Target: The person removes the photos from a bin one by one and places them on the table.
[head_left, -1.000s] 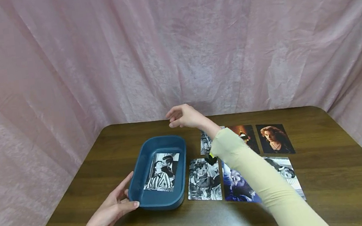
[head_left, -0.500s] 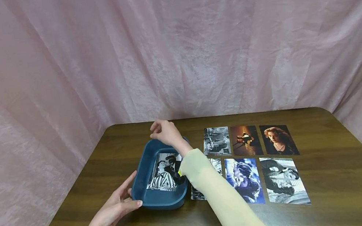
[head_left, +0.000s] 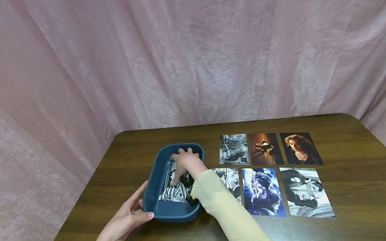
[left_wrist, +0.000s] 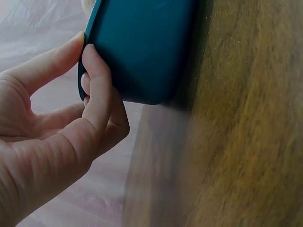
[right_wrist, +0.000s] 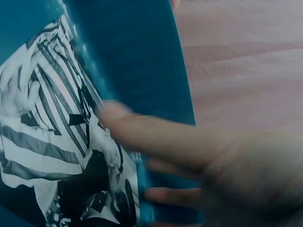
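Observation:
In the head view a blue plastic tray [head_left: 175,215] stands on the left half of the table. My left hand [head_left: 124,221] pinches its near-left rim between thumb and fingers; the left wrist view has the fingers curled at the tray's edge [left_wrist: 142,52]. A black-and-white photo [head_left: 174,193] with a striped shirt lies flat on the tray's bottom. Inside the tray, my right hand [head_left: 186,163] hovers over this photo with fingers spread, covering its upper part. From the right wrist, the thumb overlaps the edge of the photo [right_wrist: 57,113], and the hand holds nothing.
Right of the tray lie two rows of photos on the wooden table [head_left: 355,182]: a grey one [head_left: 233,149], a dark orange one [head_left: 266,149], a portrait [head_left: 301,149], a blue one [head_left: 263,192] and more black-and-white ones [head_left: 307,193]. A pink curtain [head_left: 207,56] hangs behind.
My right hand has moved from beyond the tray's far rim down into the tray, its fingers spreading. My left hand keeps its hold on the rim.

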The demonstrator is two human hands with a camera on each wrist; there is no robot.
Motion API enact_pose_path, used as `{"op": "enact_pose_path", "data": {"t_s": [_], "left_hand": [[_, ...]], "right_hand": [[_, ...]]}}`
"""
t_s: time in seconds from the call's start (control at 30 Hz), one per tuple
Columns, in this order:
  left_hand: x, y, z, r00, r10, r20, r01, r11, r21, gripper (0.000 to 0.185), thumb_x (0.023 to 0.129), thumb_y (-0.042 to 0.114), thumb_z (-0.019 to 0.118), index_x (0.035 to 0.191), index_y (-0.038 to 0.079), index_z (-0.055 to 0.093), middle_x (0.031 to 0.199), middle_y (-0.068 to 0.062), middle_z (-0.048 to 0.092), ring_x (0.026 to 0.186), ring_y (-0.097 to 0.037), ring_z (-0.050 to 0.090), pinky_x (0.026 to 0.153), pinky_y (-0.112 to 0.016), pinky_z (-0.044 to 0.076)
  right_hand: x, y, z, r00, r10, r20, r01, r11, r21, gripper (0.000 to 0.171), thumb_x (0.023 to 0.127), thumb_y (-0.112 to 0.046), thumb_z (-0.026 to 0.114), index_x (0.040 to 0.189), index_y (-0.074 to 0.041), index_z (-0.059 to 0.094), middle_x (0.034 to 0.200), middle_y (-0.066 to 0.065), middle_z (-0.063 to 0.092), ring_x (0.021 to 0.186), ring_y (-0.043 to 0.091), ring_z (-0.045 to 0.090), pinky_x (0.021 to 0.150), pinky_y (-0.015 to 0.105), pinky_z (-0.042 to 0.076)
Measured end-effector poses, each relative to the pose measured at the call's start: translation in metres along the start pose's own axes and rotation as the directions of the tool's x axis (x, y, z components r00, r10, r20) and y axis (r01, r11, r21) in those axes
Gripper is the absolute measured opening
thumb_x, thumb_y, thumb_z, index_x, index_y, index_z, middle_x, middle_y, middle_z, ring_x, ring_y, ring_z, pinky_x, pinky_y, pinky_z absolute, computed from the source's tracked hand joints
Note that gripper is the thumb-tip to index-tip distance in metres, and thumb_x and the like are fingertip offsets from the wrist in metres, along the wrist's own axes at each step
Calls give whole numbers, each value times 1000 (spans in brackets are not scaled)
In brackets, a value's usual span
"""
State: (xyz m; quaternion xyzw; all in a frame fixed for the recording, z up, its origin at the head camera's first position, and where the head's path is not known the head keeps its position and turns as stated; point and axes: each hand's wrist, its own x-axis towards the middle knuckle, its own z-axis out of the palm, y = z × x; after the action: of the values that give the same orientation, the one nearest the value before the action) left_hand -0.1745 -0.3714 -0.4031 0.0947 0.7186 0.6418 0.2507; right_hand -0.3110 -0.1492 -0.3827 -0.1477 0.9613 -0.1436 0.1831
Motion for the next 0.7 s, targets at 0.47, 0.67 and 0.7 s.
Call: {"op": "enact_pose_path", "data": {"t_s": [0.47, 0.67, 0.7], "left_hand": [[1, 0, 0, 1000, -15, -11, 15, 1000, 4, 96, 89, 3, 66, 160, 21, 4, 108, -7, 47, 96, -15, 62, 93, -28, 50], [1, 0, 0, 1000, -14, -10, 14, 1000, 10, 97, 89, 3, 66, 160, 21, 3, 114, -10, 49, 102, -17, 61, 93, -29, 50], [1, 0, 0, 1000, -15, -10, 15, 1000, 9, 97, 89, 3, 66, 161, 21, 3, 115, -10, 49, 103, -17, 61, 93, -29, 50]], "right_hand": [[0, 11, 2, 998, -6, 69, 12, 996, -89, 111, 66, -33, 92, 156, -31, 26, 159, 13, 21, 145, 35, 20, 117, 50, 27], [-1, 10, 3, 996, -67, 54, 72, 992, -100, 103, 68, -33, 91, 152, -24, 33, 157, 14, 25, 143, 33, 23, 117, 52, 25], [-1, 9, 3, 996, -78, 48, 83, 991, -106, 101, 68, -33, 91, 151, -23, 34, 156, 14, 26, 142, 32, 23, 117, 52, 26]]}}
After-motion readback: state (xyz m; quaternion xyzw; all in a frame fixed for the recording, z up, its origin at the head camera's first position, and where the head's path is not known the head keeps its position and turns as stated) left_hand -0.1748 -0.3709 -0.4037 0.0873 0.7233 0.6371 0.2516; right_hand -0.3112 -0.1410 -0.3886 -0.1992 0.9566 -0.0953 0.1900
